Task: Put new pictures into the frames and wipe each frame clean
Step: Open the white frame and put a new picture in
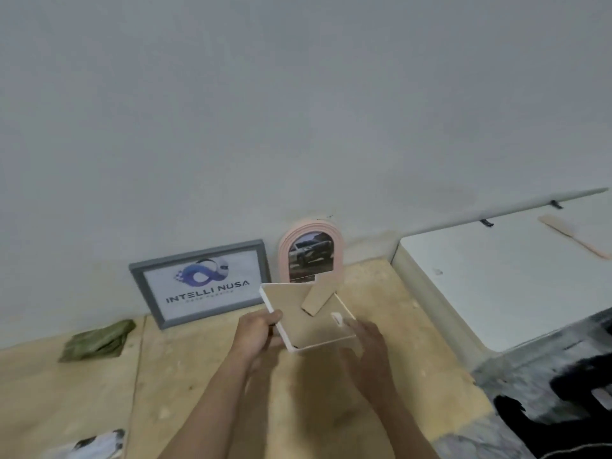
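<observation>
The left hand [256, 332] grips the white frame [308, 318], back side up, above the wooden floor [198, 376]. The right hand [367, 346], fingers spread, touches its edge at 3 o'clock. The grey frame [202, 283] at 10 o'clock holds a logo print; the pink arched frame [311, 251] at 12 o'clock holds a car photo.

The one thing I can read is "INTELLI NUSA", in dark capitals under a blue and purple loop logo, on the picture in the grey frame [202, 283] leaning against the wall. A smaller line sits beneath it, too blurred to read. I see no other lettering.
</observation>
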### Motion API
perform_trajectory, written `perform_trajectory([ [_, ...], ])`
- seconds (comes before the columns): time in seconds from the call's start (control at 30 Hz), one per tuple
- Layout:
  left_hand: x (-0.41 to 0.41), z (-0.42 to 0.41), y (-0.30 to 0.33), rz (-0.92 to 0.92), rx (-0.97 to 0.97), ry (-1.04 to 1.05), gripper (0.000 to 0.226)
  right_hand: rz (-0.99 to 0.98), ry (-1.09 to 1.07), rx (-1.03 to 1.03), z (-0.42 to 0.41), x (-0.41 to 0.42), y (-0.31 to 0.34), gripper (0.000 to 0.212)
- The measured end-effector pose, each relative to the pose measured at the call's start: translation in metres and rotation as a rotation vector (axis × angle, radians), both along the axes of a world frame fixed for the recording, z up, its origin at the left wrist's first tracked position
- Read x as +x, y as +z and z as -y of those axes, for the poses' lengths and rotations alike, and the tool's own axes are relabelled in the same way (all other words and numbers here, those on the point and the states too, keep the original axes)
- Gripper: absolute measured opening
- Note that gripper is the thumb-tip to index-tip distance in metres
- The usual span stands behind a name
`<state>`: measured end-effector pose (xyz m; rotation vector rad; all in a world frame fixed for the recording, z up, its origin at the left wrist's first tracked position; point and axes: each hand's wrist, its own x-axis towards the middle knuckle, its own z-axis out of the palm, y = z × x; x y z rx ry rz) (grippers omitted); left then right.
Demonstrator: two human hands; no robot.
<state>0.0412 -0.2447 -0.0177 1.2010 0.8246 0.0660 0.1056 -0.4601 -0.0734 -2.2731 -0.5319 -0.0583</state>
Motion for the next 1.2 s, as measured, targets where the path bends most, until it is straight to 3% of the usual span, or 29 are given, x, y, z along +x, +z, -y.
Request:
perform_trajectory([
  [0.1,-0.063,-0.032,-0.004,0.028,-0.094,-0.04,0.023,-0.5,-0.224,0.195,0.001,-0.021,0.01,0.024],
  [0.17,-0.098,-0.043,-0.009,0.028,-0.137,-0.058,0.023,-0.724,-0.217,0.266,-0.005,-0.039,0.018,0.018],
  [0.43,-0.182,-0.052,-0.056,-0.193,0.036,0.047,0.017,-0.965,-0.174,0.089,-0.031,-0.097,-0.025,0.018],
  [0.6,-0.209,-0.043,-0.103,-0.327,0.094,0.115,0.015,-0.96,-0.236,-0.028,-0.035,-0.116,-0.064,0.022],
  [0.7,-0.221,-0.036,-0.126,-0.405,0.18,0.097,0.025,-0.869,-0.202,-0.226,-0.034,-0.124,-0.08,0.027],
  [0.8,-0.229,-0.031,-0.145,-0.484,0.278,0.045,0.019,-0.811,-0.181,-0.355,-0.032,-0.13,-0.092,0.03],
  [1.0,-0.217,-0.023,-0.126,-0.555,0.499,0.022,0.007,-0.677,-0.093,-0.346,-0.029,-0.144,-0.086,0.031],
  [1.1,-0.201,-0.029,-0.12,-0.54,0.622,-0.031,0.018,-0.64,0.022,-0.404,-0.027,-0.151,-0.081,0.051],
  [1.2,-0.184,-0.036,-0.119,-0.579,0.717,-0.202,0.034,-0.57,0.164,-0.618,-0.028,-0.155,-0.084,0.079],
])
